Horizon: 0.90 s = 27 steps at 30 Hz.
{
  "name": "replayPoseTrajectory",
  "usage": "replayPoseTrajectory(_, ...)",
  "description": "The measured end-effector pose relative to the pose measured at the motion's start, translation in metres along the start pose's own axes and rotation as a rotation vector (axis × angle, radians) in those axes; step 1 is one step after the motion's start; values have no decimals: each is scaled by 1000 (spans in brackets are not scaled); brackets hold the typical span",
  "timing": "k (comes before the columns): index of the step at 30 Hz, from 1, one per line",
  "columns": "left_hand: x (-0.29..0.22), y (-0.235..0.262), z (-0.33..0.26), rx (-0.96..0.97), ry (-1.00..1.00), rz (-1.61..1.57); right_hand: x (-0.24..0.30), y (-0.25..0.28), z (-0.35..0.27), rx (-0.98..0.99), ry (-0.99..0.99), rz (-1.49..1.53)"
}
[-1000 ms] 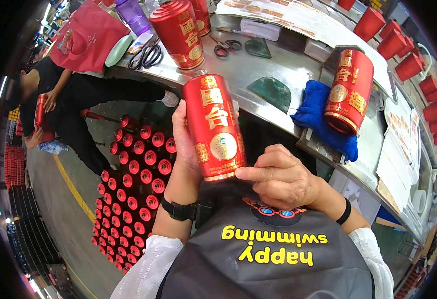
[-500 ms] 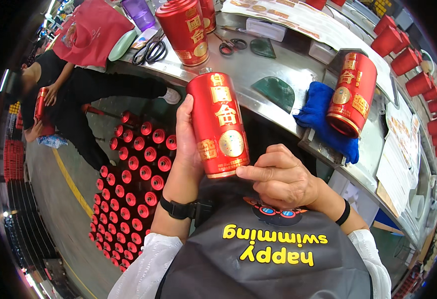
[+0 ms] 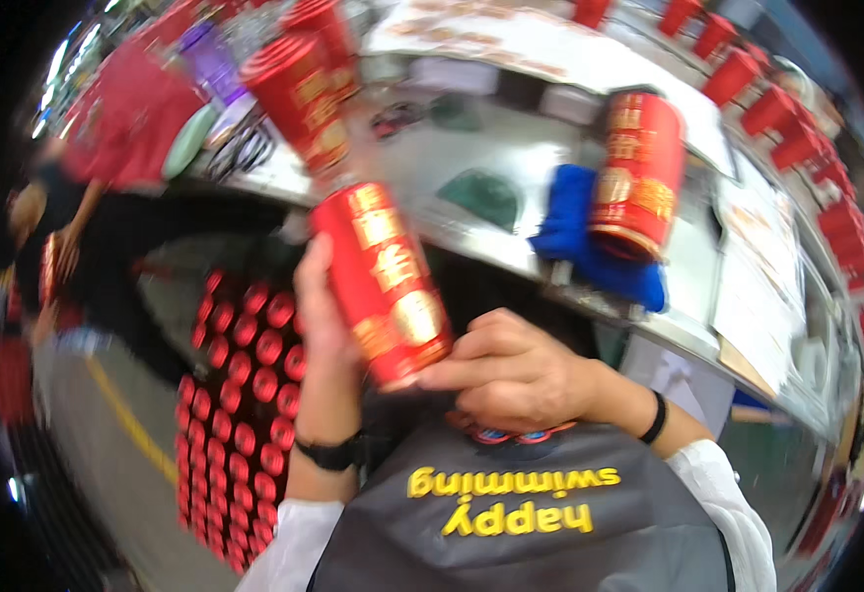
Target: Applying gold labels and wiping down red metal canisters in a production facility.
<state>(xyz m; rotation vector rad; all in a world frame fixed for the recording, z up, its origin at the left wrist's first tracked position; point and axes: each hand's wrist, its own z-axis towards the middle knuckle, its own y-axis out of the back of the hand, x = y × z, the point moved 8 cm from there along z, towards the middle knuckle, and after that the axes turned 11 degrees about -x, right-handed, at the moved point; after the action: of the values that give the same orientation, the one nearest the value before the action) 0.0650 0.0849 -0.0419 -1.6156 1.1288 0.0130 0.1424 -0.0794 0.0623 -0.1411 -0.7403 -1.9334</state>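
Observation:
A red bottle (image 3: pixel 381 286) with gold characters and a round gold emblem leans in front of me, its top tipped to the left. Wrapped around its left side, my left hand (image 3: pixel 322 306) is closed on it. My right hand (image 3: pixel 516 370) has its fingers curled, with one fingertip touching the bottle's lower edge. Whether something small sits inside those fingers is hidden. Another red bottle (image 3: pixel 637 178) lies on a blue cloth (image 3: pixel 590 237) at the table's right. Beyond the held bottle, a larger red container (image 3: pixel 299 99) stands on the metal table (image 3: pixel 402 187). The view is blurred.
Scissors (image 3: pixel 242 148) and a green piece (image 3: pixel 481 197) lie on the table. Sheets of printed labels (image 3: pixel 511 39) cover its far side. Many red-topped bottles (image 3: pixel 245 405) stand on the floor at left. Beyond them sits a person (image 3: pixel 87 227) in dark clothes. Red boxes (image 3: pixel 777 113) line the right.
My view has shifted, so the table and its things appear further left. The held bottle tilts more to the left. Both hands keep their places on it.

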Motion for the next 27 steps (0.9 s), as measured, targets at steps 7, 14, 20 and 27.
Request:
replayPoseTrajectory(7, -30, -63, -31, -30, -65, 256, 7, 62, 3, -386, -159, 13)
replayPoseTrajectory(14, 55, -166, -15, 632, 200, 500, 67, 127, -48, -831, -362, -429)
replayPoseTrajectory(20, 144, -212, -61, 880, 430, 593, 146, 133, -91, -1114, -396, -748)
replayPoseTrajectory(27, 187, -226, -99, 1010, 569, 632, 180, 137, -115, -1157, -518, -899)
